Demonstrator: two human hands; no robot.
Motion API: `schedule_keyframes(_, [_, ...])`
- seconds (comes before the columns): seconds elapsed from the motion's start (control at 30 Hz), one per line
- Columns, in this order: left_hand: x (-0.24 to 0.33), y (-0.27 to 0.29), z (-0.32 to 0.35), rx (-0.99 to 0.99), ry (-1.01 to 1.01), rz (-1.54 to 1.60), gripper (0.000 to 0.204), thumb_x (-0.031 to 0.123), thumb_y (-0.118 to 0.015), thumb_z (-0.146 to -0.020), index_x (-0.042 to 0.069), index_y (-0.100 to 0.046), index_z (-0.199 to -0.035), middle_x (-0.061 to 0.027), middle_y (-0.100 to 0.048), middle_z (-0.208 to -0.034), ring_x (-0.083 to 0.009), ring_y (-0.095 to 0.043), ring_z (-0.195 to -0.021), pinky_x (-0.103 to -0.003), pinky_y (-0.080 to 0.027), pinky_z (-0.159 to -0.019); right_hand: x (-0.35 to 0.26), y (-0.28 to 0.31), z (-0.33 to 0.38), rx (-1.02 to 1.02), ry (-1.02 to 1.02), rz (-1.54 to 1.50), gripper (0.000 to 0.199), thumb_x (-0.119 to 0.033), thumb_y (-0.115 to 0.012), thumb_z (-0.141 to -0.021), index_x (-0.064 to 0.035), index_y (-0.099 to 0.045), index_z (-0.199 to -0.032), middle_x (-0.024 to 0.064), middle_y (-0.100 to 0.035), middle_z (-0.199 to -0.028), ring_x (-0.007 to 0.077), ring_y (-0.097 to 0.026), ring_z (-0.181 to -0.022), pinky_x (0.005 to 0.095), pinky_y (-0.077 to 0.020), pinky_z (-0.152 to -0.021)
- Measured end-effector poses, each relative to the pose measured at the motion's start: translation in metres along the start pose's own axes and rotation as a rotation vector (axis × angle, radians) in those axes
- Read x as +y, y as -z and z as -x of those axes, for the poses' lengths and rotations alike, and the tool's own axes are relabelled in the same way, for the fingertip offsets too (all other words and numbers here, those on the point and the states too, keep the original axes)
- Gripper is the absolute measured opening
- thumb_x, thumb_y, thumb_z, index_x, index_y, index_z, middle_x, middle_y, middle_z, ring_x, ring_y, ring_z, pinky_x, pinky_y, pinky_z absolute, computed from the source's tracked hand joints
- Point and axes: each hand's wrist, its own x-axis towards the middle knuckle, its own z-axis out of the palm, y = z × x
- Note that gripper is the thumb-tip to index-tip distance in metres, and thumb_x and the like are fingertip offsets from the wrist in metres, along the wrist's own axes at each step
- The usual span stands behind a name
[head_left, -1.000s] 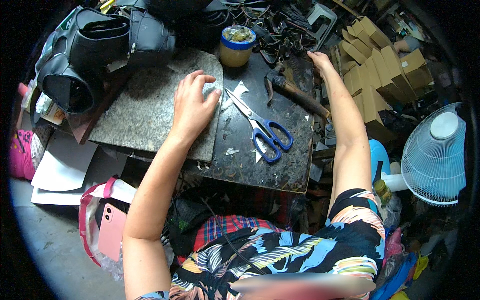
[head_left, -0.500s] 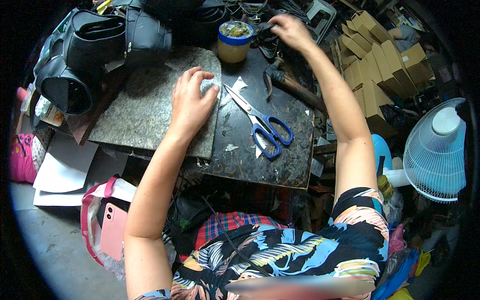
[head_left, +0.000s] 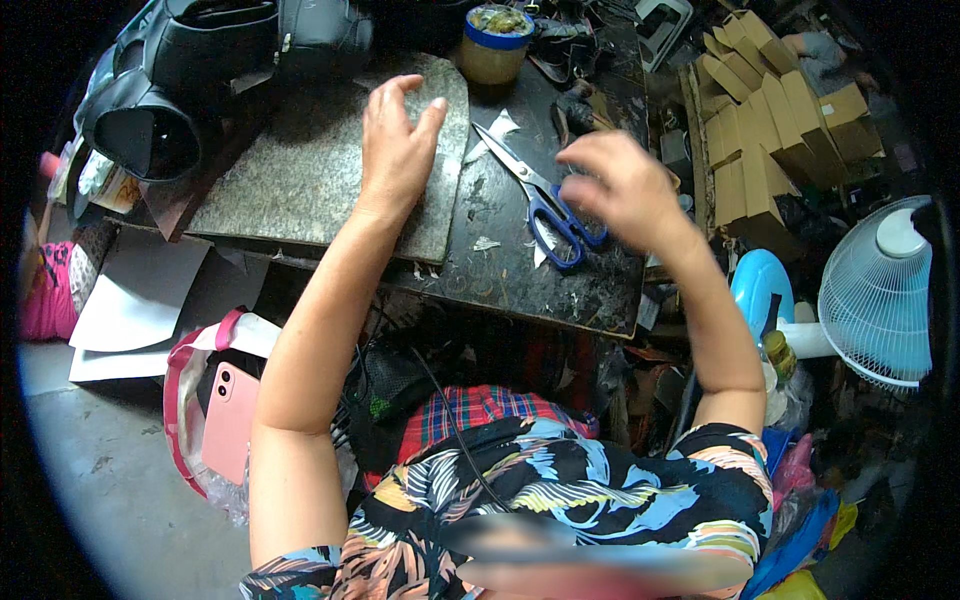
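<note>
My left hand (head_left: 400, 150) hovers over or rests on the grey stone slab (head_left: 320, 180), thumb and fingers apart, nothing in it. My right hand (head_left: 625, 190) is slightly blurred, fingers curved with a gap between thumb and forefinger; I see nothing held. It is beside the blue handles of the scissors (head_left: 540, 190), which lie on the dark table (head_left: 490, 280) with blades slightly parted. A hammer (head_left: 572, 108) lies just beyond that hand, which hides much of its handle. White scraps (head_left: 492, 135) lie by the scissor blades.
A blue-rimmed jar (head_left: 494, 50) stands behind the slab. Black bags or leather pieces (head_left: 215, 60) crowd the far left. Cardboard boxes (head_left: 770, 130) and a white fan (head_left: 875, 290) stand right of the table. A pink phone (head_left: 230, 420) lies in a pink-edged bag at lower left.
My right hand has come back from the dark items at the table's far right toward the scissors and hammer. The left hand stays over the slab, while the whole view has shifted.
</note>
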Motion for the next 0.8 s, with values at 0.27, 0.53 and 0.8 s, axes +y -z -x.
schedule_keyframes(0.27, [0.022,0.016,0.0,0.219,-0.285,-0.11,0.042,0.026,-0.061,-0.097,0.004,-0.055,-0.131,-0.0176,-0.048,-0.142,-0.0308,-0.042,-0.133,-0.043,-0.029,-0.113,-0.04,-0.021,0.05,0.26,-0.123,-0.231,0.063,-0.034,-0.076,-0.069,-0.0069,-0.063,-0.124,0.019,-0.058,-0.122,0.0372,-0.057,-0.112,0.0459,-0.0439,-0.1])
schedule_keyframes(0.53, [0.051,0.024,0.011,0.232,-0.502,-0.165,0.045,0.031,-0.06,-0.096,0.01,-0.052,-0.135,-0.0165,-0.043,-0.147,-0.0326,-0.035,-0.138,-0.045,-0.026,-0.115,-0.055,-0.029,-0.011,0.275,0.071,-0.106,0.062,-0.043,-0.08,-0.066,-0.0086,-0.067,-0.117,0.0203,-0.059,-0.12,0.0386,-0.057,-0.111,0.0475,-0.0439,-0.1])
schedule_keyframes(0.8, [0.036,0.002,0.008,-0.325,-0.383,-0.339,0.031,0.023,-0.069,-0.087,0.003,-0.065,-0.11,-0.0218,-0.054,-0.135,-0.0394,-0.047,-0.128,-0.047,-0.039,-0.108,-0.052,-0.06,-0.012,0.1,0.15,-0.352,0.066,-0.052,-0.072,-0.084,-0.0057,-0.061,-0.13,0.0245,-0.052,-0.139,0.0408,-0.051,-0.126,0.0474,-0.04,-0.108])
